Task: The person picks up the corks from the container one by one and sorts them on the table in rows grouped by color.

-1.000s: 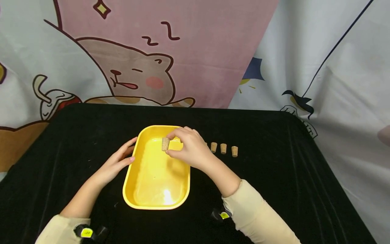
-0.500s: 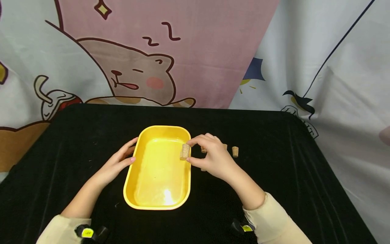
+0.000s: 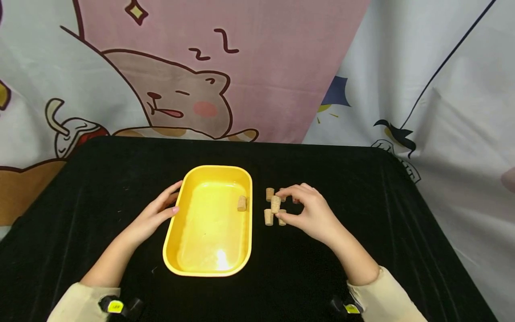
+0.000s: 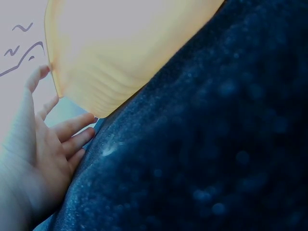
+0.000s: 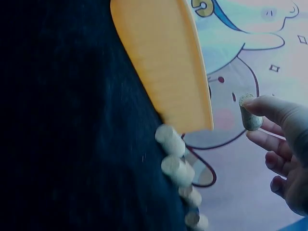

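Observation:
My right hand [image 3: 311, 212] pinches a cork [image 3: 275, 204] between thumb and fingertips, just right of a yellow tray [image 3: 166, 250]. In the right wrist view the held cork [image 5: 250, 113] is off the cloth, thumb on its upper end. Inside the tray, near its right wall, sits one tray cork [image 3: 242, 203]. Several other corks stand right of the tray, among them a far cork [image 3: 270, 194] and a near cork [image 3: 268, 217]; my right hand partly hides some. With fingers spread, my left hand [image 3: 150, 217] touches the tray's left side; the left wrist view shows its fingertips [image 4: 89, 118] against the outer wall.
A black cloth [image 3: 342, 250] covers the table. Behind its far edge hangs a printed curtain [image 3: 273, 67] with a cartoon bear. In the right wrist view, several corks [image 5: 171, 139] line up close to the tray's corner.
My right hand has carried its cork rightward from above the tray to above the corks on the cloth. The cork in the tray has come into view. My left hand stays put.

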Demonstrator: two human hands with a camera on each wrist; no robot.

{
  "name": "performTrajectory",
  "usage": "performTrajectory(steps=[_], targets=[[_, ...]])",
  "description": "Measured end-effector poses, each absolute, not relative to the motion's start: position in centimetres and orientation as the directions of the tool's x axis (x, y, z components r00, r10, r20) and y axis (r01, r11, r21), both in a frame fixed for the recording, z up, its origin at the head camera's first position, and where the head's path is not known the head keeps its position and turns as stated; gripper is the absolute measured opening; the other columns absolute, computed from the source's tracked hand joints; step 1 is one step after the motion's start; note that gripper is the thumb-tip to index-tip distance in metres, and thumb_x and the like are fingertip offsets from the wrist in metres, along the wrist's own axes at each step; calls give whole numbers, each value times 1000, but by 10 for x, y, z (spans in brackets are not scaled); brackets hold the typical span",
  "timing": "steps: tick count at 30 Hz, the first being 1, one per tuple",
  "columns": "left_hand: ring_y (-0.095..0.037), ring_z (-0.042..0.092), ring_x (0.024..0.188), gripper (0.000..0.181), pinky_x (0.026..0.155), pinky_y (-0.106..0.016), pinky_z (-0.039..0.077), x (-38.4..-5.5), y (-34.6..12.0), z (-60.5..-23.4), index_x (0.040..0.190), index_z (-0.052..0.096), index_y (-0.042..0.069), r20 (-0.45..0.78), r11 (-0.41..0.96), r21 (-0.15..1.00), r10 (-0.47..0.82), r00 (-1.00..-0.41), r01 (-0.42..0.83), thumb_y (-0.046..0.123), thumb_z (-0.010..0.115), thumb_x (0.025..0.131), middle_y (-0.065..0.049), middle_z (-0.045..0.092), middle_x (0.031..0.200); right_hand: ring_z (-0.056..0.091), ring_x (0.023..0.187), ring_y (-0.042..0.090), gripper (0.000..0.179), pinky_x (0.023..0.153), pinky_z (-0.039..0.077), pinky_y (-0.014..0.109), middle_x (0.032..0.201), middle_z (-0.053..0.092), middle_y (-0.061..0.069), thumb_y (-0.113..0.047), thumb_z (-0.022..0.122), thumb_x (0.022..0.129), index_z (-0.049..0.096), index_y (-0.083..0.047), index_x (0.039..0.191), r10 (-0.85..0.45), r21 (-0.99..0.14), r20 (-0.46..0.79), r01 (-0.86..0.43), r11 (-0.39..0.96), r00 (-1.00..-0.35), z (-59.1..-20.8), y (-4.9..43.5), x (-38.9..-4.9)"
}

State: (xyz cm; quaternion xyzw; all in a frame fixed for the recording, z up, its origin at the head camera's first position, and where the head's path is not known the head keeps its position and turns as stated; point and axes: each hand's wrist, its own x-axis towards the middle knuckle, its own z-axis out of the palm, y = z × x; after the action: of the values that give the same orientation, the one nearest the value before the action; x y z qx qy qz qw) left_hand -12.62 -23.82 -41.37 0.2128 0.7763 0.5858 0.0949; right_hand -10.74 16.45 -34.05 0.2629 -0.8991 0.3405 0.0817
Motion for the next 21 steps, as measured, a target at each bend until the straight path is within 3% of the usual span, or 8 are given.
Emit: performTrajectory(steps=[11, 21], targets=[[-42, 44, 122, 59, 90, -26, 45, -126, -238, -414, 153, 18, 12, 124, 200, 951, 449, -885, 234, 9, 45, 100, -26, 36, 145, 54, 87, 26, 38, 73, 46, 44, 102, 62, -5, -16, 83, 72, 67, -18, 107, -395, -655, 229, -441, 613, -889, -362, 199, -110], [-44, 40, 125, 59, 89, -25, 45, -126, -239, -414, 153, 18, 10, 111, 204, 954, 447, -888, 222, 9, 44, 100, -28, 34, 145, 53, 88, 21, 38, 75, 43, 40, 102, 61, -4, -17, 83, 72, 67, -18, 107, -388, -646, 149, -386, 658, -910, -381, 215, -117]])
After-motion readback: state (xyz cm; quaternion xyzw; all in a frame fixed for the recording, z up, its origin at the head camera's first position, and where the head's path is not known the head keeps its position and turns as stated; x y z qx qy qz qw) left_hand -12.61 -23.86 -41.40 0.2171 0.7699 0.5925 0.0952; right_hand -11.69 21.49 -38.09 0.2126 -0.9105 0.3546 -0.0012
